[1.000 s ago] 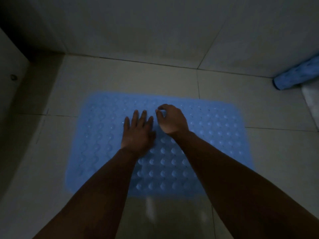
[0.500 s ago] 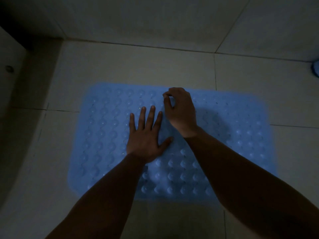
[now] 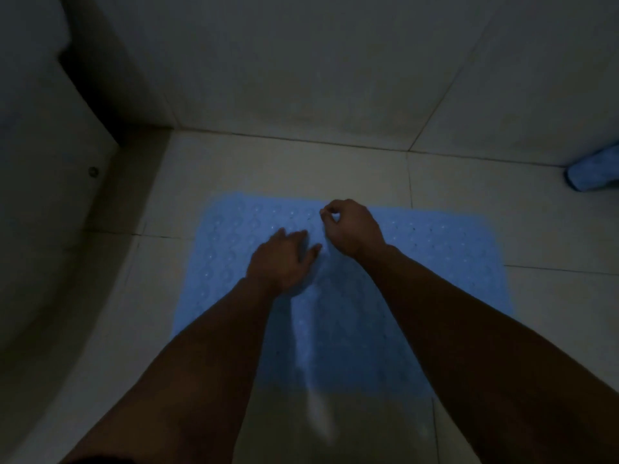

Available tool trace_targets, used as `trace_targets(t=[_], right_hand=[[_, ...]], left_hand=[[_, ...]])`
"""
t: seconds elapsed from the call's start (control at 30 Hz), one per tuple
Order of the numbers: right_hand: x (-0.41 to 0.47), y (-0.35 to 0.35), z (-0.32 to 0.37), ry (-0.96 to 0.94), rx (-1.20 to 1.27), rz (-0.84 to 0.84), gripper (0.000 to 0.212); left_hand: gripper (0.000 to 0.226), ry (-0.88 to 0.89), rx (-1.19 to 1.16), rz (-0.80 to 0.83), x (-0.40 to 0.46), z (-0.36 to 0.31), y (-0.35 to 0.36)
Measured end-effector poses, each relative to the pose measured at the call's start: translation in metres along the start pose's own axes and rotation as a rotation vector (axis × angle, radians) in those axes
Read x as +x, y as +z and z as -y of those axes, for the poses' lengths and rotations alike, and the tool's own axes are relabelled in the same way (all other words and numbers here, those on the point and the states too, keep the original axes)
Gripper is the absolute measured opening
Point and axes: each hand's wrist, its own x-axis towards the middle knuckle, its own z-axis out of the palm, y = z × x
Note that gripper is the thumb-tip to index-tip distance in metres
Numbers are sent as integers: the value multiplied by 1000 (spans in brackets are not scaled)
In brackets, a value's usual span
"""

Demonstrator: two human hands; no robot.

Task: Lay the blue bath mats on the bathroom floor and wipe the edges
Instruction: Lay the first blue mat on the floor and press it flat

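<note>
The tiled floor (image 3: pixel 284 165) fills most of the dim view, meeting the wall (image 3: pixel 301 61) along a grout line at the far side. A curved pale fixture (image 3: pixel 43 195) borders the floor on the left. One blue bath mat (image 3: pixel 452 262) lies flat on the floor near the middle, studded surface showing, its near part crossed by both forearms. A second blue mat, rolled (image 3: pixel 593 172), lies at the right edge against the wall, well apart from the first. The left hand (image 3: pixel 281 259) rests palm down on the flat mat, fingers extended. The right hand (image 3: pixel 351 226) is just beside it, fingers curled; whether it pinches anything cannot be told.
</note>
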Motion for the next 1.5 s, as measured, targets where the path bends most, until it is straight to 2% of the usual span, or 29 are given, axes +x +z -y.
trace_targets(t=[0.13, 0.3, 0.43, 0.57, 0.73, 0.9, 0.97, 1.07, 1.17, 1.23, 1.3, 1.4, 1.5], right_hand=[[-25, 40, 21, -8, -52, 21, 29], [-63, 119, 32, -85, -235, 149, 50], [-84, 157, 24, -116, -376, 18, 68], [-87, 163, 20, -145, -414, -44, 74], [-87, 164, 20, -133, -448, -12, 79], [-86, 161, 21, -151, -429, 73, 106], [-83, 159, 24, -131, -386, 129, 110], [-78, 145, 31, -92, -339, 249, 108], [-58, 116, 44, -21, -218, 388, 87], [-44, 91, 46, 12, -46, 335, 67], [-35, 75, 36, -10, 23, 198, 54], [-31, 62, 15, -39, 38, 103, 42], [-31, 59, 1, -126, 82, 32, 36]], left_hand=[[50, -14, 223, -188, -17, 31, -25], [54, -106, 239, -230, -34, 67, -27], [59, -81, 243, -295, -44, 85, -19], [57, -47, 233, -336, -46, 95, -7], [55, -54, 223, -343, -47, 100, 4], [56, -90, 196, -337, -50, 98, 5], [57, -110, 195, -347, -51, 99, 2], [58, -128, 195, -360, -51, 95, -5], [61, -135, 190, -339, -48, 91, -6], [64, -117, 173, -313, -46, 86, -2], [68, -74, 161, -254, -45, 76, 7], [74, 17, 178, -154, -40, 64, 29], [81, 47, 250, -126, -36, 63, 51]])
